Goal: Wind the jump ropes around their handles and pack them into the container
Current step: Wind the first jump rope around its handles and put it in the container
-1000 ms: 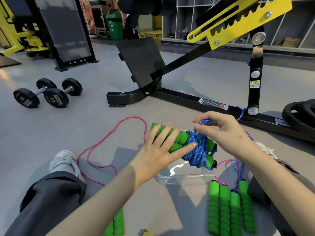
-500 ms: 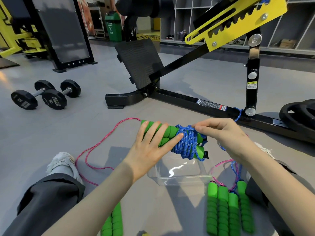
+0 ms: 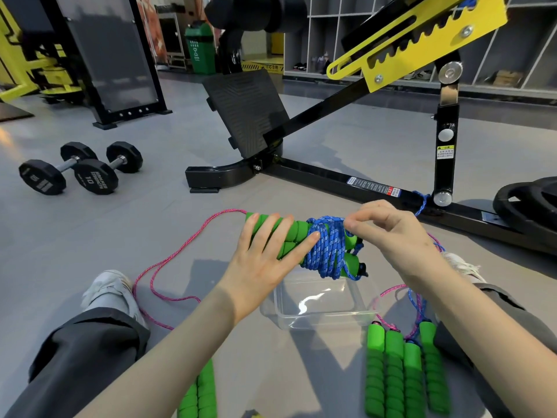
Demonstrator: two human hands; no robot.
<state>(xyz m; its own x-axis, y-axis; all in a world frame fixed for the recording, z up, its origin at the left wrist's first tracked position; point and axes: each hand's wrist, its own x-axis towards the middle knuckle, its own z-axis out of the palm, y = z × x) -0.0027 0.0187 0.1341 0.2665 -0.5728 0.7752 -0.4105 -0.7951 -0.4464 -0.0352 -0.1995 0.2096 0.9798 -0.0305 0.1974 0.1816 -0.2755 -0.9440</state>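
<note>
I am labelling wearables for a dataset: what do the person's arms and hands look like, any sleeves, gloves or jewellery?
The left forearm and right forearm are bare down to the frame edge; no sleeves show. The left hand and right hand have no gloves, rings, watch or bracelet. The visible nails look short and unpainted.

Blue rope [image 3: 328, 248] coils around paired green handles [image 3: 294, 236] above the clear container [image 3: 319, 318].
</note>
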